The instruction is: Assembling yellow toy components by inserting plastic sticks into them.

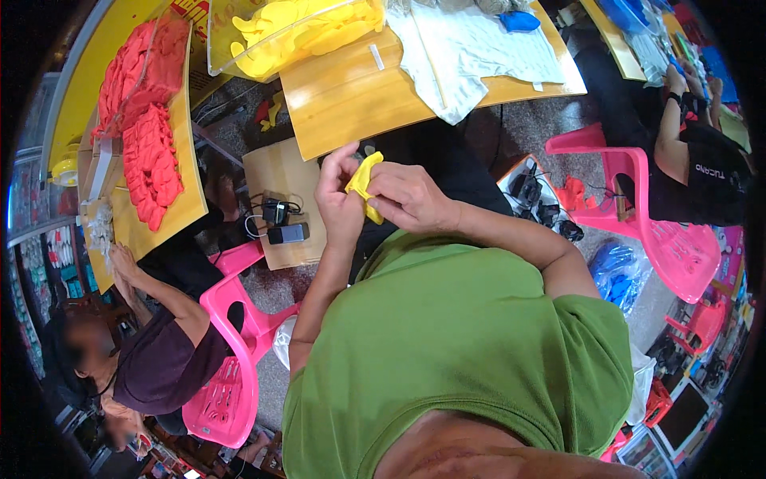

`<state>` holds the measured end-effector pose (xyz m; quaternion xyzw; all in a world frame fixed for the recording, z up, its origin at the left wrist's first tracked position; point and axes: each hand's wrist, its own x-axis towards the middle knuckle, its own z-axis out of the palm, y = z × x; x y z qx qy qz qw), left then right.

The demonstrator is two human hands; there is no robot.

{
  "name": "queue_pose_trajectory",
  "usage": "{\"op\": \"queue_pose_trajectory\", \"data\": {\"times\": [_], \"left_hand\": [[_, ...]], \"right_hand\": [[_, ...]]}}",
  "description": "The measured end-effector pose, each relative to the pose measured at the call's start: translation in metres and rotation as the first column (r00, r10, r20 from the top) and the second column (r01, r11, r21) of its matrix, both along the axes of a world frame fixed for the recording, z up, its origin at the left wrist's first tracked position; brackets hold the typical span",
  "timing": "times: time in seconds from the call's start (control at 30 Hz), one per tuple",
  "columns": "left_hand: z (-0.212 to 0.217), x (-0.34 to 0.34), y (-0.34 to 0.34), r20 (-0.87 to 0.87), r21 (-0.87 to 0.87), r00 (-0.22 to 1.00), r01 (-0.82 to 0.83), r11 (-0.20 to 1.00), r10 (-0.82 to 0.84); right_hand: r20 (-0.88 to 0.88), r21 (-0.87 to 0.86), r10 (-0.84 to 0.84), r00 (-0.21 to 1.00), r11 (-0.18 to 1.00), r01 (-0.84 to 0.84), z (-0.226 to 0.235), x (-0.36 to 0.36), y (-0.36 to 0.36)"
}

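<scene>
In front of my chest, my left hand (338, 195) and my right hand (415, 195) both grip a small yellow cloth piece (365, 174). One end sticks up between the hands and the rest hangs below the right fingers. The left fingers curl behind it, while the right thumb and fingers pinch its side. Whether anything else is inside the fingers is hidden. More yellow pieces (307, 32) fill a clear bin on the wooden table (343, 104) beyond my hands.
A white garment (471, 60) lies on the table with a blue bundle (519, 21). Red cloth pieces (152, 164) cover the left table, where a person works. Pink chairs (231, 383) stand both sides. Cardboard (279, 172) holds a small device; a box of cables (531, 191) sits right.
</scene>
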<state>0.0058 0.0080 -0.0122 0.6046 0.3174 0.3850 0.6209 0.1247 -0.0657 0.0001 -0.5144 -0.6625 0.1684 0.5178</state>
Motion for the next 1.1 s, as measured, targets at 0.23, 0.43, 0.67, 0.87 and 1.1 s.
{"op": "queue_pose_trajectory", "data": {"times": [0.23, 0.43, 0.67, 0.87, 1.1], "left_hand": [[0.019, 0.002, 0.002, -0.113, 0.478, 0.993, 0.043, 0.878, 0.013], [0.010, 0.002, 0.000, -0.134, 0.425, 0.980, -0.076, 0.902, 0.146], [-0.033, 0.001, -0.023, 0.006, -0.079, 0.978, -0.209, 0.975, 0.210], [-0.025, -0.009, -0.036, 0.281, -0.640, 0.960, 0.200, 0.742, -0.016], [-0.033, -0.022, -0.007, 0.296, -0.704, 0.946, 0.309, 0.639, -0.131]], "right_hand": [[0.016, 0.045, 0.039, 0.999, 0.998, -0.040, 0.004, -0.001, -0.003], [0.113, 0.067, -0.132, 0.985, 0.990, 0.125, -0.004, -0.001, -0.004], [0.304, 0.025, -0.300, 0.904, 0.951, 0.307, -0.032, 0.002, 0.003], [0.274, -0.062, -0.265, 0.924, 0.954, 0.292, -0.043, 0.014, 0.004], [0.052, -0.223, -0.120, 0.991, 0.966, 0.129, -0.032, 0.023, 0.007]]}}
